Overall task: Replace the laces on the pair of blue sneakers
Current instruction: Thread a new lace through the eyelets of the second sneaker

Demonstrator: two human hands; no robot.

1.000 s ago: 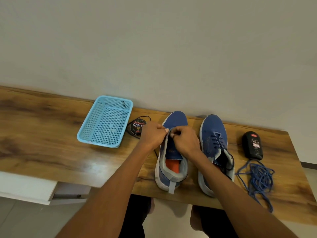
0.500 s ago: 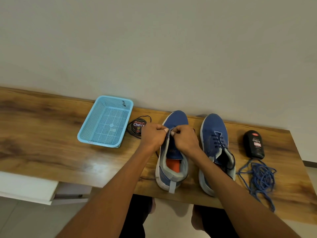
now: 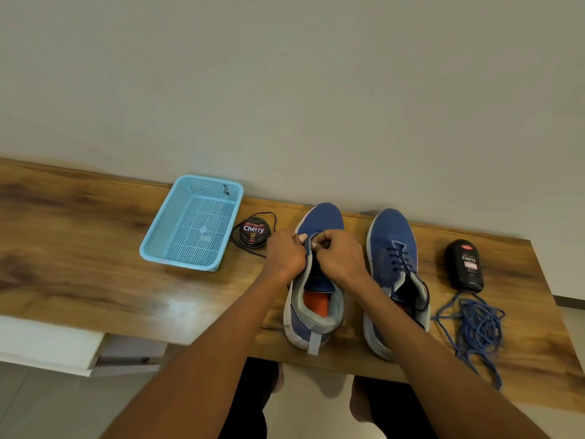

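Pinching still, left hand [image 3: 286,256] and right hand [image 3: 340,258], at unlaced blue mesh sneaker [image 3: 316,280] eyelets; barely shifted since earlier, threading hardly begun.

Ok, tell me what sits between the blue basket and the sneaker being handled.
Head view: a round Cherry polish tin with a dark lace looped around it.

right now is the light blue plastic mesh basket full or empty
Empty: the light blue plastic mesh basket shows only its bare perforated floor.

Wooden table [image 3: 79,248]: sneakers [image 3: 319,280], basket [image 3: 193,223], laces [image 3: 474,327].
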